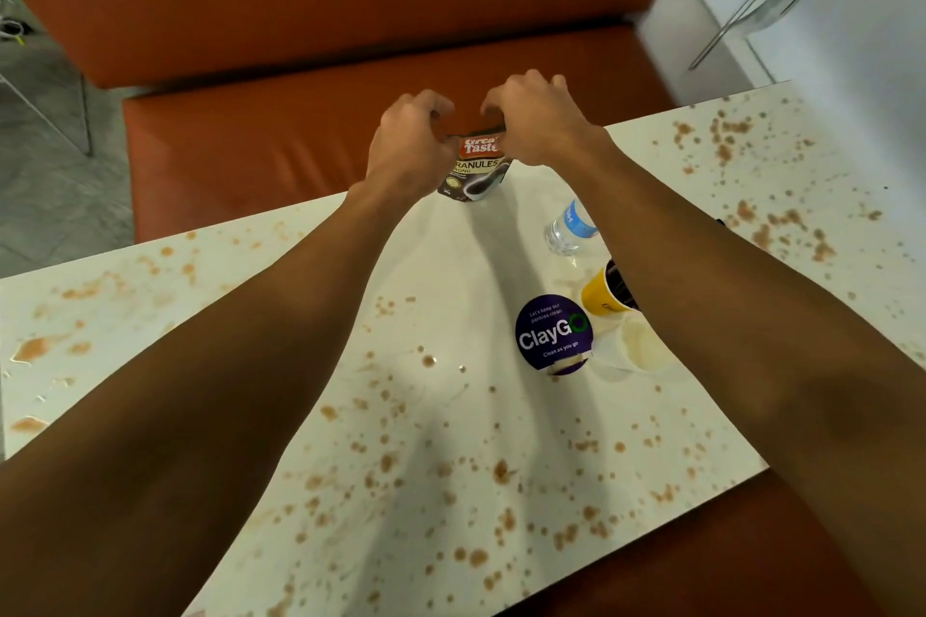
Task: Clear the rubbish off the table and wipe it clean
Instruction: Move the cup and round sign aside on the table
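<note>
Both arms are stretched across the table to its far edge; the left hand and the right hand are seen with fingers curled in, closed narrowly upon the top of a coffee packet. The packet's upper left is gripped by the left hand and its upper right by the right hand; the fingertips themselves are hidden behind the knuckles. The packet is held upright, slightly tilted, at the far edge of the table, its foot at or just above the surface.

The white table is spattered all over with brown stains. Under the right forearm a clear water bottle is laid on its side; nearer, a yellow cup is tipped over; just beside it a white round piece is seen, cup or lid cannot be told. A purple round sticker is stuck flat between the arms.

Beyond the table an orange bench is set; grey floor is seen at the left and a white wall at the right.
</note>
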Demonstrator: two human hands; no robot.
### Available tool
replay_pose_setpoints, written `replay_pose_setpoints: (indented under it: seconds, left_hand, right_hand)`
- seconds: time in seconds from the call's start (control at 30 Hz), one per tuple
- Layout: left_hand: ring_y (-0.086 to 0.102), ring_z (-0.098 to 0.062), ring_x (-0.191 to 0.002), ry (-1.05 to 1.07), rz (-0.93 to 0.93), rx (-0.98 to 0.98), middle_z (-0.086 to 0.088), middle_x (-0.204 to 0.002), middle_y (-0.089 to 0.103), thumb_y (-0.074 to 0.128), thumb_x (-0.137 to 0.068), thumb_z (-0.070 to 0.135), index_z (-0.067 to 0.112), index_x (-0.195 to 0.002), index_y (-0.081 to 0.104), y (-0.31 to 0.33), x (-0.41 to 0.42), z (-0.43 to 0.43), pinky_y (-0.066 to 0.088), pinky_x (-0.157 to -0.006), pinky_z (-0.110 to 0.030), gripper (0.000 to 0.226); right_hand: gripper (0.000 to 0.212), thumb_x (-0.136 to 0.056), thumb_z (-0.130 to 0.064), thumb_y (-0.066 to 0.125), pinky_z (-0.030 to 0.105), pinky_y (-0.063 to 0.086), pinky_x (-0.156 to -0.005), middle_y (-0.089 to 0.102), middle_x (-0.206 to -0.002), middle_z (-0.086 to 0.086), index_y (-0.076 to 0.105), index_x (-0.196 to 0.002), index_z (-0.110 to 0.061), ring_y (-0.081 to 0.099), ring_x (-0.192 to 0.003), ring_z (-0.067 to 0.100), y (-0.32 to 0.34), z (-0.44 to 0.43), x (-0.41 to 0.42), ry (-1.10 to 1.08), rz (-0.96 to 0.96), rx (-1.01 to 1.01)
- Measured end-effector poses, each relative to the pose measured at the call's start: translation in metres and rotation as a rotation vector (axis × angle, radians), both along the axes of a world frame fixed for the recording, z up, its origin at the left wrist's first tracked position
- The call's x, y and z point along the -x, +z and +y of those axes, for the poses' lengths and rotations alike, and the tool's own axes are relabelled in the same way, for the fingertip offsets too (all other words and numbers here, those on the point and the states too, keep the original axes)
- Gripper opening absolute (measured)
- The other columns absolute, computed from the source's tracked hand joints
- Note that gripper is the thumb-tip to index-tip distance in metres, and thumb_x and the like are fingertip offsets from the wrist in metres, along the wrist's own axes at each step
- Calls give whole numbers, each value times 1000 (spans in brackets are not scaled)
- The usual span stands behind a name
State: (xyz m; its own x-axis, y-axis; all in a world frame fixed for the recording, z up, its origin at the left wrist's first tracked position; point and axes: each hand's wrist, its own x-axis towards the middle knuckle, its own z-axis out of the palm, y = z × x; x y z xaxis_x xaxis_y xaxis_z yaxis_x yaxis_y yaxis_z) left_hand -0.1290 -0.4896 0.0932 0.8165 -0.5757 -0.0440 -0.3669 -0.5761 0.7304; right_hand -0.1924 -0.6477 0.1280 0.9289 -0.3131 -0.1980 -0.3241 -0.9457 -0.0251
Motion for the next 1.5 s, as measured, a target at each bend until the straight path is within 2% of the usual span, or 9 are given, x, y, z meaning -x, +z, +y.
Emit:
replay_pose_setpoints:
  seconds: [0.17,0.4,0.5,0.57,0.67,0.8,1.0,1.2,1.5]
  left_hand:
    - [50,-14,-126,73,-153,86,1,-138,56,73,-96,29,24,-134,60,11,12,-1,50,-104,-28,41]
    - [52,-10,-98,5,-294,317,6,-111,56,63,-91,21,17,-116,65,19,58,-16,47,-77,-15,25]
    - [56,-11,-94,-57,-220,344,4,-111,59,66,-94,17,15,-116,65,11,80,-28,50,-77,-14,22]
    - [58,-11,-92,-79,-123,301,5,-110,60,67,-96,16,16,-119,65,2,93,-36,58,-78,-23,23]
    - [63,-13,-94,-119,41,196,1,-111,66,67,-100,20,17,-127,63,-14,106,-49,61,-81,-36,28]
    - [67,-21,-105,-202,218,0,-3,-120,72,68,-101,31,14,-138,60,-34,118,-64,59,-91,-37,41]
    - [64,-28,-120,-232,349,-119,-10,-135,69,63,-104,40,7,-143,58,-42,126,-83,51,-107,-43,51]
    - [65,-29,-117,-155,402,-103,-9,-131,70,64,-103,42,9,-139,60,-43,123,-94,55,-102,-46,49]
    - [70,-26,-112,104,441,6,-12,-130,71,64,-104,33,5,-138,62,-38,98,-110,59,-97,-38,45]
  right_hand:
    - [55,-98,-19,73,51,32,-117,49,-154,13,54,-149,-22,39,-143,33,18,-11,22,-72,10,-4]
    - [42,-99,-19,68,50,42,-115,59,-144,8,62,-140,-22,52,-134,35,26,-42,59,-234,32,-149]
    - [38,-101,-33,67,45,47,-109,61,-144,8,66,-136,-18,56,-131,33,26,-52,72,-263,110,-209]
    - [44,-103,-40,64,43,47,-104,60,-146,9,67,-137,-13,55,-132,33,28,-56,79,-254,198,-220]
    - [50,-101,-48,64,33,53,-79,66,-125,6,67,-137,-13,70,-105,29,30,-62,86,-261,362,-248]
    - [52,-98,-46,70,46,60,-93,66,-120,5,63,-138,-14,77,-91,28,23,-72,92,-293,479,-313]
    - [43,-97,-27,75,38,63,-81,69,-114,8,67,-133,-5,79,-83,26,11,-79,96,-331,431,-428]
    - [37,-95,-21,76,39,65,-84,73,-119,13,71,-128,-4,79,-83,29,6,-86,91,-357,346,-452]
    - [44,-96,-36,77,36,65,-81,72,-121,9,71,-128,-6,77,-82,25,1,-92,60,-430,111,-538]
